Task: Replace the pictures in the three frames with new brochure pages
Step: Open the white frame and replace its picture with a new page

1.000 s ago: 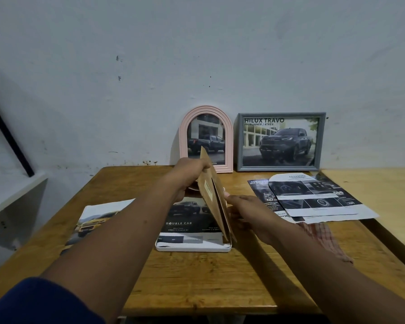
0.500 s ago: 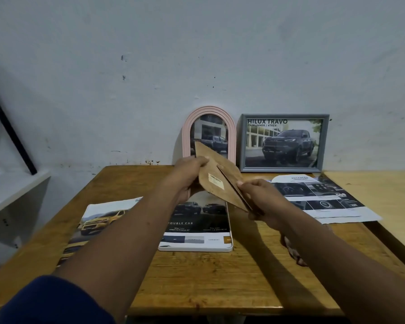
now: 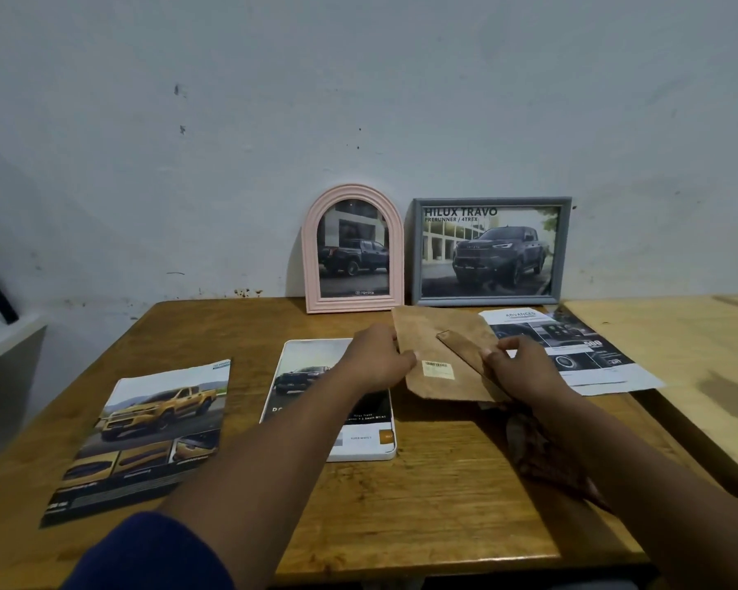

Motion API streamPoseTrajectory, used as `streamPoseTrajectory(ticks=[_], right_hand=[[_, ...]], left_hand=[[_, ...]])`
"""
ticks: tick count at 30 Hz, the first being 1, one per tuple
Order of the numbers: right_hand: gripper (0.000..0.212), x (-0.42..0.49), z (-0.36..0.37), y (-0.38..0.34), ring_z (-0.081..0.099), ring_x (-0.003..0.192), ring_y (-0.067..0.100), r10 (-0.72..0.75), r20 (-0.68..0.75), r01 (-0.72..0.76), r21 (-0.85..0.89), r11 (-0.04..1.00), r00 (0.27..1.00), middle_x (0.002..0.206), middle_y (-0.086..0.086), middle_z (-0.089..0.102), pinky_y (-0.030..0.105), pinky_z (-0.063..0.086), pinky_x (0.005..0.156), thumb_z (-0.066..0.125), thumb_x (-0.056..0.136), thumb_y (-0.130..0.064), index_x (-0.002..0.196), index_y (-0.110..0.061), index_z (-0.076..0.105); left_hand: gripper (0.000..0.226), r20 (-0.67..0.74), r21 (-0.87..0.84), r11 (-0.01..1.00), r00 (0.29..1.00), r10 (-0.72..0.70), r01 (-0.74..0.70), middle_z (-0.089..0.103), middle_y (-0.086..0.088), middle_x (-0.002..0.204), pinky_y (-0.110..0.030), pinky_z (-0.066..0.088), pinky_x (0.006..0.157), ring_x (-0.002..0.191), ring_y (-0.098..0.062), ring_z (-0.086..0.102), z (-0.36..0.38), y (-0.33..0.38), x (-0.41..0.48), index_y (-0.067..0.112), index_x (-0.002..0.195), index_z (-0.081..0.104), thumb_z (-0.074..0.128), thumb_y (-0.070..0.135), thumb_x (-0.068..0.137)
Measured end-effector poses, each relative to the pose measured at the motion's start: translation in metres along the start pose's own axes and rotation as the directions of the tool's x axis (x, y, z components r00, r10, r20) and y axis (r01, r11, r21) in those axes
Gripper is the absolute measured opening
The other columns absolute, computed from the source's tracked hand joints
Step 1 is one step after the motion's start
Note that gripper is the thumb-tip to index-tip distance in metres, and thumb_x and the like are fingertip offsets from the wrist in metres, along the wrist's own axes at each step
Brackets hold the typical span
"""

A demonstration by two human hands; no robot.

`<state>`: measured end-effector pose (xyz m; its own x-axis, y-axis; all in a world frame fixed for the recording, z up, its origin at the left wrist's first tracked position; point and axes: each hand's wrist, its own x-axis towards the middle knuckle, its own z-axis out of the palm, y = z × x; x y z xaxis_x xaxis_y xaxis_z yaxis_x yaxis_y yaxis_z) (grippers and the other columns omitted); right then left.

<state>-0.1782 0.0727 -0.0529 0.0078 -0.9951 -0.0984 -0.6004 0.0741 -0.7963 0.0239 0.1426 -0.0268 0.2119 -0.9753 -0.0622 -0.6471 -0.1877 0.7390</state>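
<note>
The left hand and right hand each pinch an edge of a brown backing board, fingers curled round it. Just left, a white frame lies flat on the bench. A pink arched frame and grey frame lean against the wall behind; brochure pages lie right.

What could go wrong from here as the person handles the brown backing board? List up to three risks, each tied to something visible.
1. The backing board, gripped by the left hand and right hand, sits just in front of the leaning pink frame and grey frame; swung back, it might topple them.
2. The left forearm crosses over the white frame; it could drag its page askew.
</note>
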Motion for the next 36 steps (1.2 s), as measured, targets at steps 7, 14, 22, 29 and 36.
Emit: streamPoseTrajectory(ticks=[7,14,22,29,36], right_hand=[[0.044,0.001,-0.014,0.013,0.057,0.117,0.031,-0.027,0.045,0.036,-0.209,0.977,0.999,0.131,0.014,0.06,0.038,0.045,0.091,0.065,0.092,-0.031,0.132,-0.017,0.052],[0.056,-0.01,-0.009,-0.004,0.056,0.121,0.032,-0.058,0.119,0.103,-0.421,0.901,0.991,0.137,0.014,0.057,0.041,0.048,0.094,0.057,0.095,-0.044,0.141,-0.018,0.041],[0.077,-0.028,0.002,-0.021,0.042,0.137,0.036,-0.084,0.141,0.158,-0.683,0.713,0.986,0.153,0.01,0.042,0.052,0.041,0.107,0.053,0.088,-0.06,0.152,-0.024,0.03],[0.043,-0.055,0.059,-0.063,0.057,0.109,0.021,-0.366,0.274,0.458,-0.526,0.717,0.889,0.127,0.002,0.062,0.041,0.053,0.092,0.059,0.093,-0.052,0.124,-0.023,0.061],[0.056,-0.07,0.112,-0.064,0.041,0.126,0.03,-0.372,0.283,0.467,-0.553,0.69,0.884,0.137,0.009,0.047,0.044,0.045,0.098,0.055,0.092,-0.058,0.132,-0.02,0.055]], left_hand=[[0.041,0.107,0.31,0.949,0.994,0.022,-0.055,0.067,-0.005,0.119,-0.042,0.055,0.094,0.106,-0.023,0.063,0.024,-0.007,-0.001,0.016,0.125,0.066,0.072,0.039,0.091],[0.046,0.059,0.49,0.865,0.994,0.092,-0.109,0.065,-0.005,0.126,-0.041,0.056,0.092,0.112,-0.025,0.062,0.021,-0.013,-0.007,0.019,0.131,0.064,0.072,0.038,0.09],[0.049,-0.135,0.379,0.917,0.973,0.188,-0.124,0.064,0.002,0.133,-0.042,0.054,0.096,0.117,-0.018,0.059,-0.015,-0.039,-0.027,0.027,0.139,0.06,0.069,0.039,0.092],[0.054,-0.36,0.324,0.937,0.933,-0.004,0.129,0.052,-0.004,0.147,-0.043,0.046,0.106,0.132,-0.024,0.048,-0.069,-0.118,-0.046,0.022,0.143,0.055,0.065,0.045,0.096],[0.062,-0.286,0.369,0.919,0.958,-0.03,0.139,0.061,-0.004,0.133,-0.045,0.053,0.096,0.119,-0.025,0.057,-0.067,-0.144,-0.057,0.021,0.137,0.059,0.06,0.062,0.091]])
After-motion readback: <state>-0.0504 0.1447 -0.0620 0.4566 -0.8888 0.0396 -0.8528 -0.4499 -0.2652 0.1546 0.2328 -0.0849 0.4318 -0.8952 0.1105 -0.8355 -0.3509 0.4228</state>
